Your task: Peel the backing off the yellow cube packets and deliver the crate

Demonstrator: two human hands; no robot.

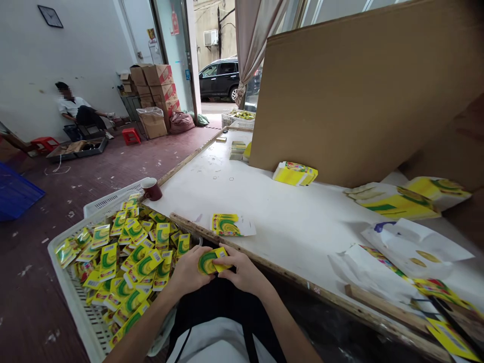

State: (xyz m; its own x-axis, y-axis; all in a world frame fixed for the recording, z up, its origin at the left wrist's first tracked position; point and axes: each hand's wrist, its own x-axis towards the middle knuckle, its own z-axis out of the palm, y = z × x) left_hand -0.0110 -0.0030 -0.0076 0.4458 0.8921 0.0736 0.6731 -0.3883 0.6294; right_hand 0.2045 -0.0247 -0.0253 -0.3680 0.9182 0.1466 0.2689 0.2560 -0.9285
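Note:
Between my two hands, just off the table's front edge, is a small yellow-and-green printed card packet point(209, 262). My left hand point(189, 269) grips its left end, and my right hand point(239, 267) pinches its right end with thumb and fingers. Left of my arms, a white plastic crate point(68, 297) is heaped with many similar yellow packets point(138, 264). On the table beyond my hands lies a flat yellow printed piece with a white flap point(230, 226).
A maroon mug point(152, 189) stands at the table's point(260, 201) left corner. A yellow box stack point(295, 174) leans near a big cardboard sheet point(351, 96). Torn white paper point(419, 247) and yellow cartons point(397, 201) lie right. A person point(81, 111) sits by the far wall.

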